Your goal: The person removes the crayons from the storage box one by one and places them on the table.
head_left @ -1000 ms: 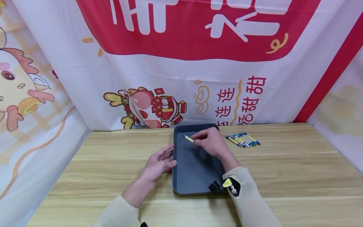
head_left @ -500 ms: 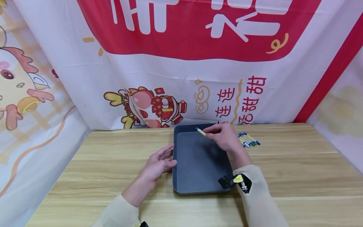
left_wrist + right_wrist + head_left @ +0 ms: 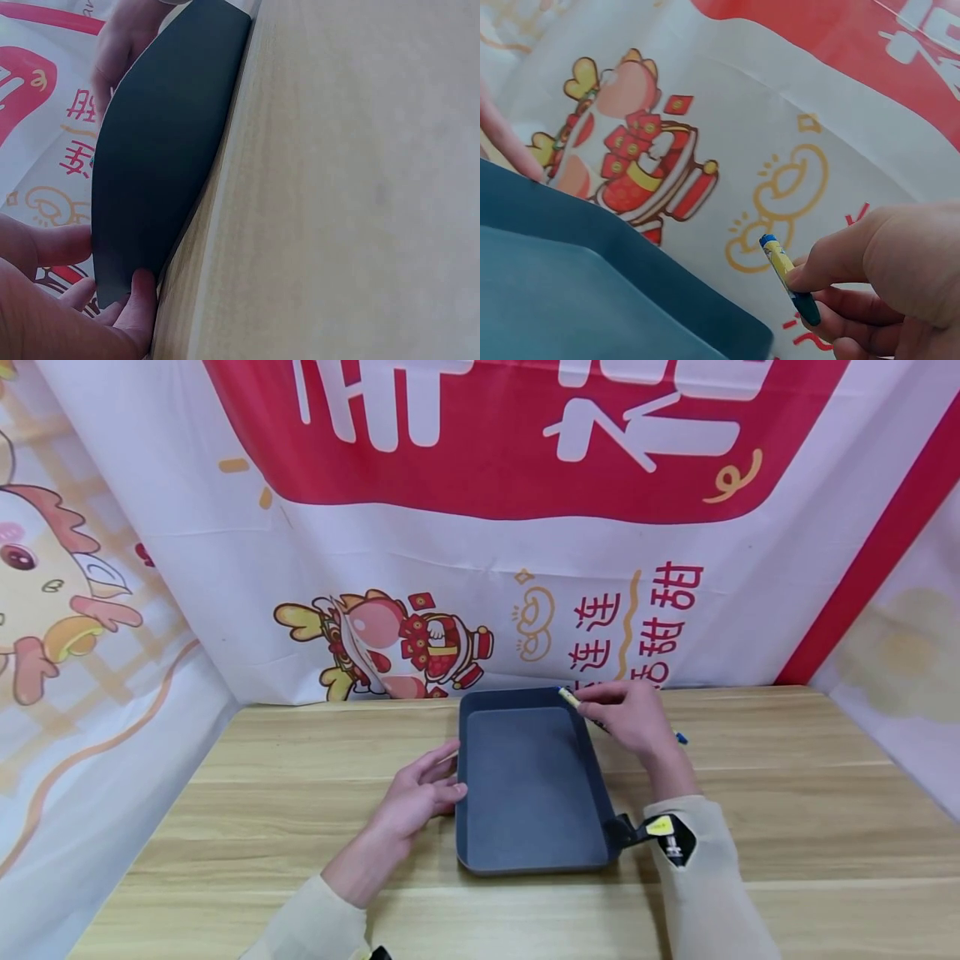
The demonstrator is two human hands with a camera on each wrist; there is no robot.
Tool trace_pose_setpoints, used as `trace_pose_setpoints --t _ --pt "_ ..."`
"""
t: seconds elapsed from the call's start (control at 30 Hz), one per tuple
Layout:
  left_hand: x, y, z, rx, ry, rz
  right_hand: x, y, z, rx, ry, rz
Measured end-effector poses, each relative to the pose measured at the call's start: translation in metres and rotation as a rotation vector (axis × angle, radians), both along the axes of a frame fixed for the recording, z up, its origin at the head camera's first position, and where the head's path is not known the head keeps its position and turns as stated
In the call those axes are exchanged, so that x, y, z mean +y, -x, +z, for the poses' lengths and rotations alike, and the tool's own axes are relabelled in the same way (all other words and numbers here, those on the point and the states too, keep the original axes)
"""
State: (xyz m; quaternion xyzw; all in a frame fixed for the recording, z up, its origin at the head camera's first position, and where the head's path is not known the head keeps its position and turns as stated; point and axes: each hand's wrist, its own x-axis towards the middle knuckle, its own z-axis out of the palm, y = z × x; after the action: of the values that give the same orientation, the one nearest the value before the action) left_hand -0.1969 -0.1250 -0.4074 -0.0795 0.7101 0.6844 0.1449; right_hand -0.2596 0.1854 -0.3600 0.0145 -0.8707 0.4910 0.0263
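A dark grey rectangular tray [image 3: 528, 785] lies on the wooden table. My left hand [image 3: 420, 789] rests against its left side, thumb and fingers touching the wall. Between thumb and fingers, my right hand [image 3: 637, 718] pinches a crayon [image 3: 782, 266] above the tray's far right corner. The right wrist view shows its yellow wrapper, blue end and dark green tip. Most of the other crayons [image 3: 681, 738] are hidden behind my right hand; a blue end sticks out to its right.
Behind the tray hangs a white and red printed cloth [image 3: 495, 552], reaching down to the back edge of the table [image 3: 300, 810]. A wrist camera [image 3: 630, 832] on the right arm overhangs the tray's right rim.
My right hand has moved right with the crayon, from over the middle of the tray to its far right corner, covering most of the loose crayons. The left hand and tray stay put.
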Motion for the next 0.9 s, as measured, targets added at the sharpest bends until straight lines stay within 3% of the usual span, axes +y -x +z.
trace_pose_setpoints --t 0.9 --pt "-0.001 -0.001 0.000 0.003 0.009 -0.006 0.066 -0.003 -0.022 -0.022 -0.024 -0.208"
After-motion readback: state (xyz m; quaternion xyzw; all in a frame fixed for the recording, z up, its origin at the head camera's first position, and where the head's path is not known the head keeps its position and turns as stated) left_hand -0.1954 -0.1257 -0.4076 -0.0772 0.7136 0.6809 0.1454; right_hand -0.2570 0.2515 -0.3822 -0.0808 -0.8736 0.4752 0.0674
